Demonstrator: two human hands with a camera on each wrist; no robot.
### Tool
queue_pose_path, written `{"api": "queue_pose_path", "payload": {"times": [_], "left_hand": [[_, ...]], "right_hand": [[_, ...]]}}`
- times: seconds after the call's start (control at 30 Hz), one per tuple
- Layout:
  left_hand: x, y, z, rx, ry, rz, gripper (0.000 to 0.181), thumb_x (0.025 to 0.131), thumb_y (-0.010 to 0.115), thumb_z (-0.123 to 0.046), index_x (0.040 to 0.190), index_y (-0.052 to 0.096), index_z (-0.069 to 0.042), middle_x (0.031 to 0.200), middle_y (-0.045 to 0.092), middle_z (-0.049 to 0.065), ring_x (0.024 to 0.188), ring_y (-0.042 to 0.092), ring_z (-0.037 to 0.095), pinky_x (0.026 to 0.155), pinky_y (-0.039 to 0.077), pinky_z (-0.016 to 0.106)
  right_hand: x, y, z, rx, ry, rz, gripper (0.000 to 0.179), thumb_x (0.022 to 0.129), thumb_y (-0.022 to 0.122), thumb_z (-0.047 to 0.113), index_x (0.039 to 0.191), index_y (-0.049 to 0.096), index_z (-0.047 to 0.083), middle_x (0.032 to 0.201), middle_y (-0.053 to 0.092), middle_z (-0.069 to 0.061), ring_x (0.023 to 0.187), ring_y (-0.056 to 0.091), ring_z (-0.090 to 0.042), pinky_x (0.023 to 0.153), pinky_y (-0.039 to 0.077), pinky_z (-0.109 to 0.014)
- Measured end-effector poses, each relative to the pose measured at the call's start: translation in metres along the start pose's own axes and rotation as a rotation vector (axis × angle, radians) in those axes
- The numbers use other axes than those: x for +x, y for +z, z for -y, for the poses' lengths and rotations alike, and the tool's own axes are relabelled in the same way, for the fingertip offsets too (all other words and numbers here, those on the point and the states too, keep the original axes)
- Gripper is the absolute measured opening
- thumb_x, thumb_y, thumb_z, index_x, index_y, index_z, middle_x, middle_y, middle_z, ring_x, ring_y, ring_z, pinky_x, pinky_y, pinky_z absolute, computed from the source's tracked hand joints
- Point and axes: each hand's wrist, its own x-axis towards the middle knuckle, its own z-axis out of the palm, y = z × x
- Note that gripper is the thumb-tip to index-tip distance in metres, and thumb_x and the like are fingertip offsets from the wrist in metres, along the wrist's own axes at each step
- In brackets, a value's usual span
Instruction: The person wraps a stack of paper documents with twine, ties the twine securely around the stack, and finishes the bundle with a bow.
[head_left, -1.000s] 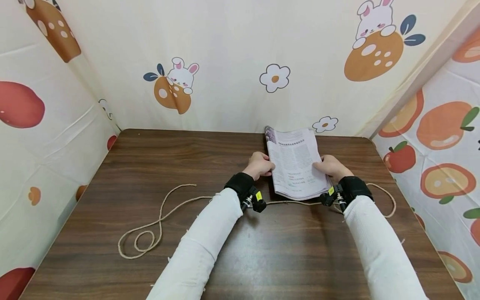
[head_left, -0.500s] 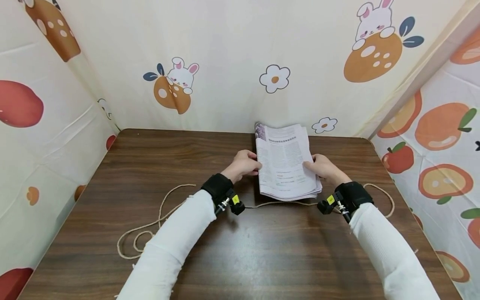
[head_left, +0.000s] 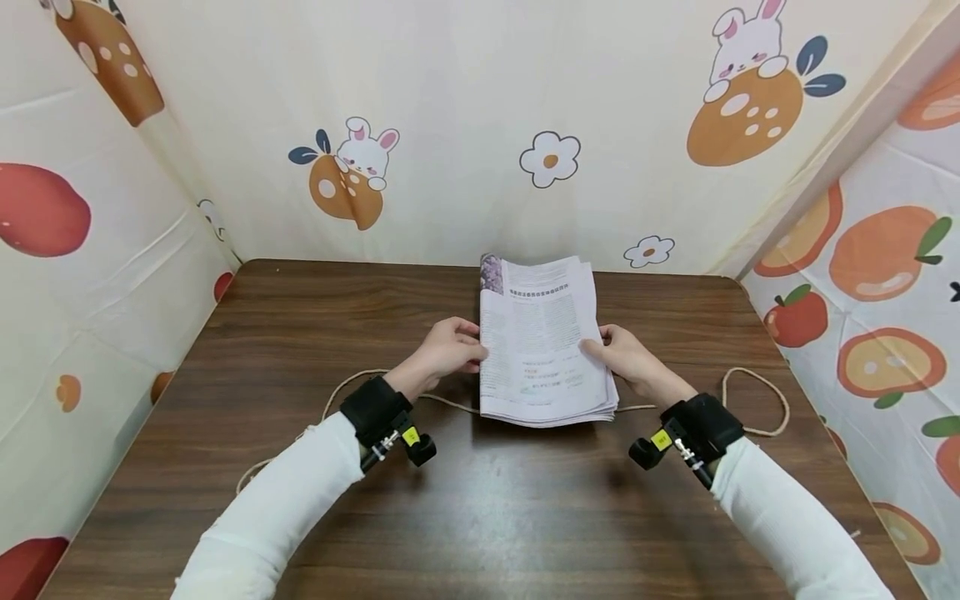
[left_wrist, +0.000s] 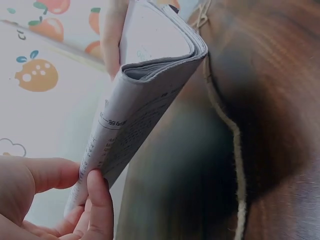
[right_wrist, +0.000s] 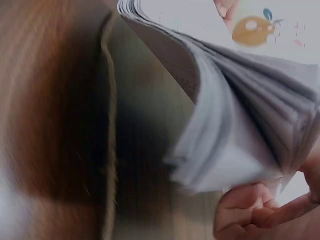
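A folded newspaper (head_left: 540,342), printed with small text and a purple picture in its top left corner, is held up over the table between both hands. My left hand (head_left: 442,354) pinches its folded left edge between thumb and fingers. On the opposite side, my right hand (head_left: 633,362) grips the loose page edges, thumb on top and fingers beneath. Those pages fan apart in the right wrist view, while the left wrist view shows the rounded fold (left_wrist: 107,120). A thin beige rope (left_wrist: 237,150) runs below the newspaper, its middle hidden by it in the head view.
The brown wooden table (head_left: 487,533) meets a pale patterned curtain (head_left: 450,167) at its back edge. Similar cloth hangs at both sides. The rope curls into a loop at the right, and its left part lies partly under the left sleeve (head_left: 277,500).
Both hands have carried the newspaper left and nearer to me. It now overlaps the rope's middle, and the left forearm covers more of the rope's left coil.
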Motion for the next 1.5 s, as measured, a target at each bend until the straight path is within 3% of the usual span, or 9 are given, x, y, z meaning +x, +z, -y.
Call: {"api": "queue_pose_path", "payload": {"times": [0.23,0.43,0.93,1.5], "left_hand": [[-0.021,-0.014,0.009,-0.014,0.034,-0.008,0.044,0.082,0.062,0.0,0.122,0.044,0.001,0.104,0.061,0.02,0.074,0.062,0.016,0.066,0.053,0.028],[-0.037,-0.022,0.024,-0.019,0.045,-0.012,0.044,0.082,0.062,0.0,0.123,0.044,0.003,0.102,0.062,0.02,0.072,0.062,0.015,0.067,0.054,0.031],[-0.08,-0.02,0.055,-0.03,0.044,-0.033,0.043,0.08,0.063,0.002,0.12,0.046,0.002,0.094,0.059,0.015,0.069,0.06,0.016,0.063,0.053,0.034],[-0.086,-0.011,0.085,-0.008,0.052,-0.039,0.043,0.078,0.063,0.004,0.118,0.046,0.003,0.091,0.058,0.015,0.065,0.059,0.017,0.058,0.053,0.036]], "right_hand": [[-0.006,0.016,-0.001,0.054,-0.03,-0.016,0.045,0.093,0.05,0.017,0.124,0.029,-0.007,0.106,0.048,-0.015,0.079,0.058,-0.012,0.067,0.049,-0.024],[-0.016,0.028,-0.004,0.041,-0.038,-0.009,0.041,0.092,0.052,0.019,0.121,0.033,-0.003,0.108,0.052,-0.02,0.075,0.063,-0.017,0.064,0.051,-0.031],[-0.048,0.055,-0.024,-0.16,-0.163,-0.058,0.033,0.088,0.059,0.018,0.108,0.043,-0.003,0.096,0.058,-0.015,0.072,0.056,-0.015,0.059,0.045,-0.029],[-0.059,0.07,-0.05,-0.275,-0.205,-0.083,0.029,0.086,0.063,0.017,0.105,0.048,0.002,0.084,0.06,-0.006,0.067,0.056,-0.013,0.055,0.044,-0.026]]}}
